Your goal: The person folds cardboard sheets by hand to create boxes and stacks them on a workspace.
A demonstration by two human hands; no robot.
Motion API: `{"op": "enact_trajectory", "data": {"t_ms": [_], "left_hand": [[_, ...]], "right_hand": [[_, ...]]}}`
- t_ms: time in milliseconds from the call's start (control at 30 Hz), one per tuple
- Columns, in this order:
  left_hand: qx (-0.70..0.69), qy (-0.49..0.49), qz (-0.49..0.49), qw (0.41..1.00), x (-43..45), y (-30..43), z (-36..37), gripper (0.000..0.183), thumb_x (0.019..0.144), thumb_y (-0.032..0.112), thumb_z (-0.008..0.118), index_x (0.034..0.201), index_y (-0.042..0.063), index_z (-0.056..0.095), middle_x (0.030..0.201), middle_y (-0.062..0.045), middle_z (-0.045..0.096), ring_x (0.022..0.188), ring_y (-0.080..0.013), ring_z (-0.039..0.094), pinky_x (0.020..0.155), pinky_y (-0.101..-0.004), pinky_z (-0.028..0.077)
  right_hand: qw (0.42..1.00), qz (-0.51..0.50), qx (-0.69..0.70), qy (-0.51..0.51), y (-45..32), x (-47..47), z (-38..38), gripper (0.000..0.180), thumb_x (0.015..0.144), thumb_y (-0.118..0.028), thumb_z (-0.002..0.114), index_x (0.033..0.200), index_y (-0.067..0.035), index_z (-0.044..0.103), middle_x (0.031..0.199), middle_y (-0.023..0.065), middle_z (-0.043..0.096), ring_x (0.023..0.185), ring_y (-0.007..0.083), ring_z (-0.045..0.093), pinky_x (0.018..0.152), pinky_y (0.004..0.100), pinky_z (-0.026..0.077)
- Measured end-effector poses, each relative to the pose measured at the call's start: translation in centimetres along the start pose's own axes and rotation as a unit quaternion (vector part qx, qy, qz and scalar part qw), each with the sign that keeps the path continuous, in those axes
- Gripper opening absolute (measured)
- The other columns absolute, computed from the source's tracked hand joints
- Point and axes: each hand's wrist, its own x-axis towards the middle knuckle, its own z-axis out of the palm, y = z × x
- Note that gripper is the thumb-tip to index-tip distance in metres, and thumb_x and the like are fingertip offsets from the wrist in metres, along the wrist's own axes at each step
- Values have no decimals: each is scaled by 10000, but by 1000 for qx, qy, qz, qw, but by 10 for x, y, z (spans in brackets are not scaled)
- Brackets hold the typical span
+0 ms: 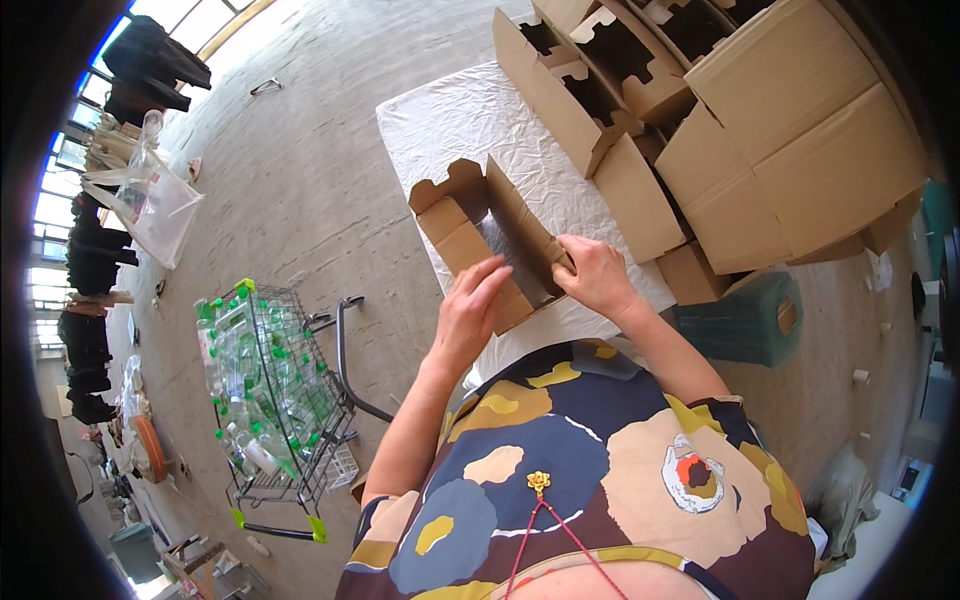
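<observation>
An open cardboard box (466,244) with a notched end flap lies lengthwise on a white cloth-covered table (472,105). Inside it shows something silvery and shiny (499,236), perhaps plastic film; its lower part is hidden by the walls. My right hand (596,274) pinches the near end of the right-hand panel between thumb and fingers. Over the near end of the left-hand panel is my left hand (471,306), fingers stretched toward the opening with nothing in them. Whether it touches the cardboard is hard to tell.
Stacked open cardboard boxes (795,157) crowd the table's right side. Beneath them on the floor sits a green plastic-wrapped bundle (742,319). A wire shopping cart (289,442) full of plastic bottles (247,382) stands to my left. A clear plastic bag (161,202) hangs farther left.
</observation>
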Motion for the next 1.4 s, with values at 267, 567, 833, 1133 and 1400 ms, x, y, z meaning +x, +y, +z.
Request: {"op": "enact_trajectory", "data": {"t_ms": [267,567,833,1133,1400], "left_hand": [[-11,10,-31,999,-19,36,13,362,907,279,735,1168,39,664,1141,-143,679,1038,-345,639,900,-408,522],[-81,92,-129,984,-20,27,24,257,848,131,790,1038,29,651,908,-113,671,759,-278,692,692,-362,545],[116,111,-146,976,-4,9,29,701,728,198,871,1342,92,548,1376,-122,544,1308,-346,467,1077,-444,398],[-189,217,-278,916,-18,-12,56,1095,662,189,926,1552,16,313,1592,-206,317,1403,-389,409,1166,-451,366],[-206,113,-190,953,10,-17,13,826,754,42,816,1493,41,447,1511,-158,507,1344,-303,545,1093,-371,458]], "right_hand": [[992,81,-16,-94,-7,10,2,290,953,-283,585,900,-8,658,938,209,706,876,442,672,767,542,520],[996,67,22,-52,-3,3,8,272,956,-243,561,881,1,655,920,222,698,856,452,664,766,549,515],[996,75,12,-45,-4,-2,6,262,948,-234,576,876,7,651,917,228,697,854,456,665,755,549,520],[997,68,32,-29,-3,-7,10,256,942,-219,590,855,20,623,870,257,672,845,478,646,732,554,505],[983,101,102,-116,-31,-31,10,364,911,-316,671,855,41,635,883,279,693,856,467,679,762,529,540]]}}
